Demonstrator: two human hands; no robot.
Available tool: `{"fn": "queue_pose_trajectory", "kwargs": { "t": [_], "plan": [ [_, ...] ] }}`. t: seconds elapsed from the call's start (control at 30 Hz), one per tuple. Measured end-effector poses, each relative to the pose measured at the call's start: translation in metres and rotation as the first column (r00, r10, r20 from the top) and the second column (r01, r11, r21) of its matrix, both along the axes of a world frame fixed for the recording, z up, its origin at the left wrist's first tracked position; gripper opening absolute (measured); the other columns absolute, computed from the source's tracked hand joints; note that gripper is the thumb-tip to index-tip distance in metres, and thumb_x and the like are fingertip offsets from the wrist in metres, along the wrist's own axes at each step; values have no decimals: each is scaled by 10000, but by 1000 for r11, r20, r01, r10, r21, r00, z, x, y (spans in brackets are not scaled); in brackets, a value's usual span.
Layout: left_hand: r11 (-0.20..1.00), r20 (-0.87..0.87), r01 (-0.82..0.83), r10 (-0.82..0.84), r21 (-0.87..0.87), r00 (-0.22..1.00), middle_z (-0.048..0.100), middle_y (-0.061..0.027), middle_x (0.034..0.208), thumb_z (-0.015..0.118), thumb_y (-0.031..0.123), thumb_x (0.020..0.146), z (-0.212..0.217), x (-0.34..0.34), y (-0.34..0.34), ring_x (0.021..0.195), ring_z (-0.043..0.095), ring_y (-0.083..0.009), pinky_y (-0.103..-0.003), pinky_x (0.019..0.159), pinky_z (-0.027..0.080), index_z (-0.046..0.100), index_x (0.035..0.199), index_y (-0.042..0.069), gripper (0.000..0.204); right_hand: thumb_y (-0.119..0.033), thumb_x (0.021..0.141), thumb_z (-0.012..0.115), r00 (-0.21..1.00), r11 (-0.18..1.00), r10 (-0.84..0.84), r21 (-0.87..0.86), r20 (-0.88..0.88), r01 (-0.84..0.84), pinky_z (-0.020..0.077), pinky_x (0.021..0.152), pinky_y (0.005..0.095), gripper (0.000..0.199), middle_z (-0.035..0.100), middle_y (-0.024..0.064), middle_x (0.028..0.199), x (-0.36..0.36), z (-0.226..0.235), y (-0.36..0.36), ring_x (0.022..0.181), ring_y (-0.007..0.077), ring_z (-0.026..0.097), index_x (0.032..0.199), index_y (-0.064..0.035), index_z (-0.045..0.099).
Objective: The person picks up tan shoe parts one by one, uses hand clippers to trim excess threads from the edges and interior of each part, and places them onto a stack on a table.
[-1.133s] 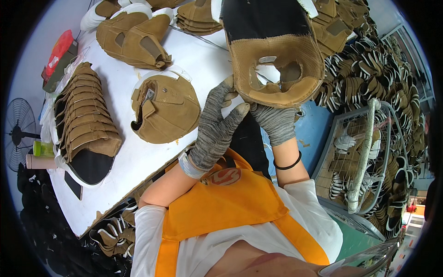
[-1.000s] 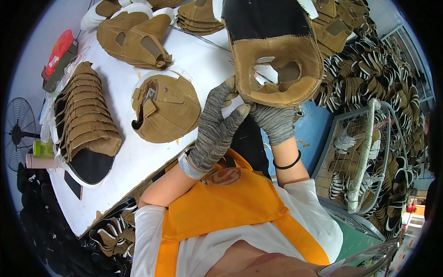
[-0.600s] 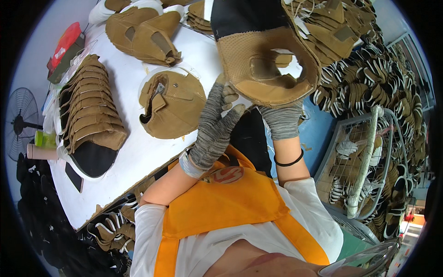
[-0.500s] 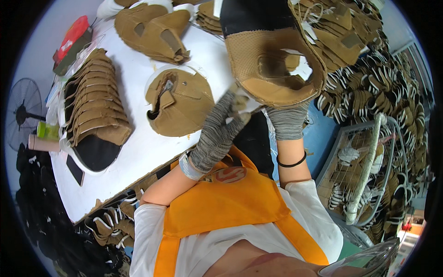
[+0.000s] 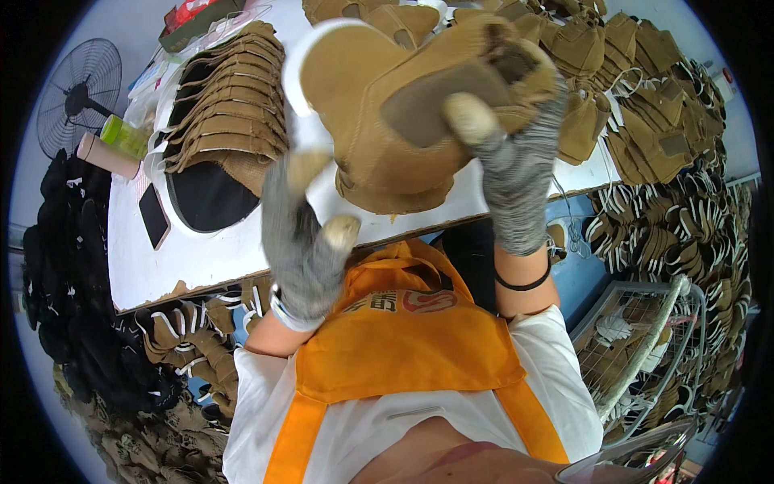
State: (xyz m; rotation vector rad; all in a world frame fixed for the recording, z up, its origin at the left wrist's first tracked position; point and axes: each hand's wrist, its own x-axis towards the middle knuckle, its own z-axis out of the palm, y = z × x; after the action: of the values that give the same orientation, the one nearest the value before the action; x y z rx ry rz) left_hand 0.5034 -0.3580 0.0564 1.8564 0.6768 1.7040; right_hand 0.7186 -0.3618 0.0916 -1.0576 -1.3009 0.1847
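Note:
My right hand [image 5: 520,165], in a grey knit glove with pale fingertips, grips a brown shoe upper [image 5: 431,101] with a darker oval patch. The thumb presses on its outer face and the other fingers go behind it. Beneath, part of another brown upper [image 5: 395,194] shows on the white table, mostly covered. My left hand [image 5: 306,242], gloved alike, is held over the table's near edge with thumb and fingers apart and nothing in them. It is slightly blurred and lies beside a row of overlapping brown uppers [image 5: 234,105] with black lining.
A phone [image 5: 153,216], a pink cup [image 5: 109,156] and a green cup [image 5: 125,137] are at the white table's [image 5: 201,266] left end. More uppers [image 5: 645,137] pile up at the far right. A wire basket [image 5: 637,347] stands at right, a fan [image 5: 78,98] at left.
My right hand has brought the upper left over the table and turned it from its lined inside to its outer face. My left hand has come away to the left. The view has shifted.

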Motion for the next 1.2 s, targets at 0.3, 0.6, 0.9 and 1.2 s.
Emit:
{"fn": "queue_pose_trajectory", "kwargs": {
  "t": [0.3, 0.6, 0.9, 1.2],
  "plan": [
    [841, -117, 196, -292, -504, 949, 499, -182, 1306, 632, 572, 810, -27, -2, 57, 1213, 473, -247, -356, 1030, 366, 395, 1368, -19, 847, -450, 864, 628, 968, 963, 162, -247, 193, -112, 430, 947, 383, 664, 555, 177, 1174, -10, -12, 4, 1100, 276, 534, 1314, 8, 462],
    [756, -36, 366, -456, -542, 889, 457, -217, 1345, 768, 643, 578, -46, 11, 76, 1265, 437, -262, -361, 1059, 342, 298, 1392, -78, 1185, -580, 934, 400, 865, 834, 263, -351, -427, -426, 396, 999, 323, 745, 530, 183, 1267, -11, -72, 26, 1155, 229, 515, 1367, 26, 403],
    [632, 9, 427, -554, -647, 833, 501, -151, 1295, 858, 411, 618, -51, 20, 96, 1172, 493, -221, -317, 1014, 392, 322, 1388, -46, 1044, -620, 921, 375, 850, 832, 279, -330, -447, -447, 403, 985, 333, 781, 536, 183, 1250, 2, -116, 37, 1135, 238, 522, 1366, 22, 393],
    [720, -9, 321, -414, -615, 910, 547, -140, 1227, 870, 309, 629, -43, 0, 60, 1118, 532, -211, -323, 964, 442, 401, 1304, -65, 903, -618, 903, 434, 831, 746, 354, -406, -430, -528, 353, 1035, 325, 762, 539, 160, 1263, 1, -112, 30, 1182, 232, 493, 1367, -13, 427]
  ]
}}
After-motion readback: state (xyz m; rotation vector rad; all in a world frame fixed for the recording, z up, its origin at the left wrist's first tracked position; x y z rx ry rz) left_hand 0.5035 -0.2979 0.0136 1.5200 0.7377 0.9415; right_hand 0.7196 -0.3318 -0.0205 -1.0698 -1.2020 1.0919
